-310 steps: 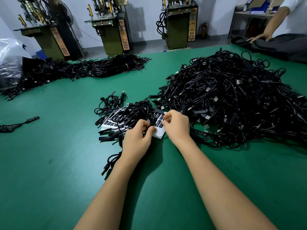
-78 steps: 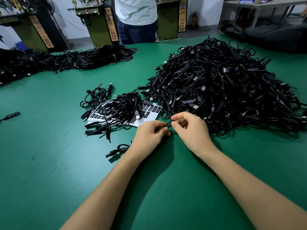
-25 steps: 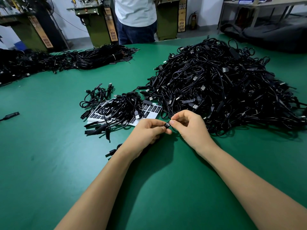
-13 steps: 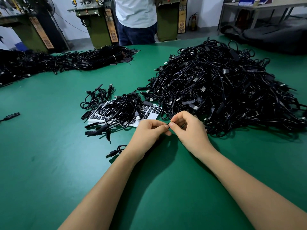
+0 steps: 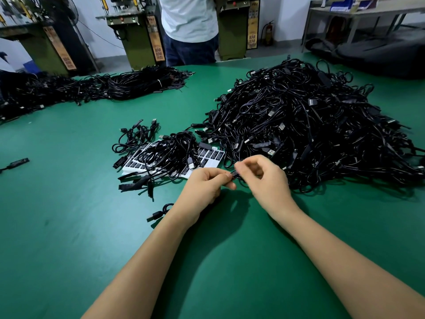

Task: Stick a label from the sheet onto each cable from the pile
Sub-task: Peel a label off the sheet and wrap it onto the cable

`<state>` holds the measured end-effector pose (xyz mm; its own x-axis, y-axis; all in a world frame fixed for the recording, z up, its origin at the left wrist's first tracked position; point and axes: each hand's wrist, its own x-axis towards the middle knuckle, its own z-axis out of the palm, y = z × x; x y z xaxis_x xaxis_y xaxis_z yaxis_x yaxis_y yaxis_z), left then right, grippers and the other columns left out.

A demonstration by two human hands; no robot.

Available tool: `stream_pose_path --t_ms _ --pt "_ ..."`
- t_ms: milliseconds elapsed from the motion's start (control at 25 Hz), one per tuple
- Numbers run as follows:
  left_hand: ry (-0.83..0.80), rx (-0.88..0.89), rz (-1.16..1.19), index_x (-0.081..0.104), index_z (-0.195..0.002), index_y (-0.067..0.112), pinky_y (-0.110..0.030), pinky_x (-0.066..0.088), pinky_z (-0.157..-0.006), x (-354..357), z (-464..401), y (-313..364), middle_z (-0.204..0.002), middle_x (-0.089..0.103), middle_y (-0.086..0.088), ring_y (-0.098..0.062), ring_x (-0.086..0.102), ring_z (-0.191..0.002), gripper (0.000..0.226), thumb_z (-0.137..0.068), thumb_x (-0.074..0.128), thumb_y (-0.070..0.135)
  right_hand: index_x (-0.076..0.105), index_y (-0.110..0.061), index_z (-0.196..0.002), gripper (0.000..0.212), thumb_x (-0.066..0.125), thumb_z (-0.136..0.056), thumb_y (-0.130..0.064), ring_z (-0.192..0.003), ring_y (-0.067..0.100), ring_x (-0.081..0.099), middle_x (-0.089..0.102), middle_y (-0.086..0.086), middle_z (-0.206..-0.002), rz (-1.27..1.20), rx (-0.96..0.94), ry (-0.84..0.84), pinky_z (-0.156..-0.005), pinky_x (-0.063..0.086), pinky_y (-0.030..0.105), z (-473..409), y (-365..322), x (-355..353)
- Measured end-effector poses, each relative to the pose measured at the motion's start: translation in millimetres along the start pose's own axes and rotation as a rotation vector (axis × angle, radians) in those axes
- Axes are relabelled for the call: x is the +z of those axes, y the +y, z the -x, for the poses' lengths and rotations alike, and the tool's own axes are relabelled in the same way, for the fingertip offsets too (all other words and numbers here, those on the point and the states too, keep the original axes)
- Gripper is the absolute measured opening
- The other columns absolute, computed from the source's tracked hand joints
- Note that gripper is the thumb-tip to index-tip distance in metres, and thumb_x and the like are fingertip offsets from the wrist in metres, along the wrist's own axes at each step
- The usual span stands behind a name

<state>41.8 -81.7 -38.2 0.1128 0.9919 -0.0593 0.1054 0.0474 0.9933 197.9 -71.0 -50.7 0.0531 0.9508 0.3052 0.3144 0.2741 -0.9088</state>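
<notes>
Both hands meet over the green table in front of a big pile of black cables (image 5: 308, 125). My left hand (image 5: 204, 185) pinches one thin black cable, and my right hand (image 5: 264, 178) pinches a small black label (image 5: 234, 174) wrapped on that cable between the fingertips. The cable's USB plug end (image 5: 155, 214) trails out below my left wrist. The white label sheet (image 5: 209, 157) with black labels lies just beyond my left hand, half covered by a small heap of cables (image 5: 170, 153).
A long row of bundled cables (image 5: 96, 88) lies at the far left. A single cable end (image 5: 18, 162) rests at the left edge. A person (image 5: 189, 28) stands at the far table edge before green machines (image 5: 135, 35). Dark bags (image 5: 379, 56) sit far right.
My right fingers have shifted slightly on the label, rolling it around the cable. The hands stay in the same spot; the piles and sheet have not moved.
</notes>
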Motion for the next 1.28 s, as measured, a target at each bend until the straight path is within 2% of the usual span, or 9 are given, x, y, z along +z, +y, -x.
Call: stream_pose_path --t_ms 80,280,440,520,720,920,1080,1200,1280 --pt "-0.018 0.009 -0.027 0.07 -0.072 0.013 -0.017 0.023 -0.038 -1.0 0.0 -0.3 -0.064 0.062 -0.002 -0.007 0.028 -0.041 0.025 -0.093 0.057 0.017 0.066 -0.03 -0.086 0.014 0.073 -0.08 -0.039 -0.072 0.001 0.06 0.067 -0.01 -0.074 0.06 -0.031 -0.079 -0.064 0.04 0.01 1.3 0.2 -1.0" --pt "-0.032 0.021 -0.077 0.064 -0.081 -0.003 -0.02 0.02 -0.04 -2.2 0.2 -1.4 -0.072 0.047 -0.017 -0.011 0.026 -0.044 0.029 -0.095 0.056 0.021 0.065 -0.032 -0.082 0.011 0.074 -0.08 -0.037 -0.072 0.001 0.061 0.068 -0.015 -0.076 0.016 -0.047 -0.141 -0.063 0.042 0.016 -1.0 2.0 -5.2" --pt "-0.046 0.035 -0.077 0.067 -0.071 0.011 -0.021 0.019 -0.041 -1.2 1.7 1.0 -0.065 0.047 -0.013 -0.011 0.025 -0.044 0.029 -0.096 0.056 0.021 0.065 -0.032 -0.081 0.008 0.073 -0.083 -0.029 -0.075 0.008 0.066 0.071 -0.01 -0.076 -0.019 -0.02 -0.152 -0.074 0.053 0.037 -1.3 2.2 -4.3" --pt "-0.059 0.039 -0.072 0.067 -0.066 0.019 -0.019 0.021 -0.04 -1.8 1.7 1.2 -0.058 0.051 -0.001 -0.009 0.026 -0.043 0.032 -0.096 0.055 0.019 0.067 -0.031 -0.082 0.009 0.072 -0.084 -0.025 -0.075 0.01 0.068 0.072 -0.008 -0.075 -0.068 0.003 -0.153 -0.079 0.055 0.041 -1.8 1.9 -4.2" --pt "-0.063 0.041 -0.097 0.064 -0.06 0.021 -0.018 0.021 -0.04 -2.9 1.4 -0.6 -0.049 0.043 0.006 -0.008 0.025 -0.042 0.037 -0.095 0.056 0.022 0.068 -0.03 -0.086 0.009 0.072 -0.085 -0.022 -0.074 0.009 0.066 0.07 -0.008 -0.074 -0.099 0.012 -0.248 -0.079 0.054 0.034 -4.4 2.0 -9.3" --pt "-0.082 0.024 -0.073 0.059 -0.081 -0.005 -0.019 0.019 -0.039 -9.4 -0.8 -2.4 -0.071 0.041 -0.015 -0.013 0.023 -0.045 0.037 -0.085 0.059 0.032 0.07 -0.028 -0.088 0.012 0.074 -0.083 -0.018 -0.075 0.008 0.065 0.069 -0.009 -0.074 -0.121 0.024 -0.32 -0.078 0.053 0.03 -6.1 0.2 -13.0" --pt "-0.113 0.031 -0.077 0.063 -0.083 -0.001 -0.017 0.022 -0.039 -11.8 -1.3 -3.9 -0.07 0.047 -0.014 -0.01 0.026 -0.044 0.031 -0.089 0.059 0.028 0.07 -0.02 -0.087 0.011 0.069 -0.087 -0.009 -0.075 0.008 0.068 0.072 0.0 -0.076 -0.175 0.037 -0.328 -0.077 0.054 0.019 -6.9 -2.9 -14.5" --pt "-0.111 0.037 -0.126 0.068 -0.086 0.005 -0.015 0.026 -0.04 -13.7 -1.4 -3.6 -0.064 0.058 -0.001 -0.007 0.032 -0.043 0.021 -0.095 0.059 0.023 0.07 -0.013 -0.091 0.007 0.065 -0.09 -0.008 -0.069 0.002 0.064 0.07 -0.002 -0.07 -0.156 0.044 -0.351 -0.071 0.048 0.011 -7.8 -4.4 -16.1" --pt "-0.102 0.057 -0.201 0.069 -0.085 0.011 -0.013 0.029 -0.041 -13.0 -0.3 -2.5 -0.063 0.061 0.005 -0.005 0.036 -0.043 0.018 -0.095 0.059 0.023 0.07 -0.015 -0.092 0.009 0.062 -0.092 -0.01 -0.074 0.007 0.067 0.071 -0.001 -0.073 -0.127 0.046 -0.364 -0.075 0.049 0.016 -7.9 -4.8 -16.9"
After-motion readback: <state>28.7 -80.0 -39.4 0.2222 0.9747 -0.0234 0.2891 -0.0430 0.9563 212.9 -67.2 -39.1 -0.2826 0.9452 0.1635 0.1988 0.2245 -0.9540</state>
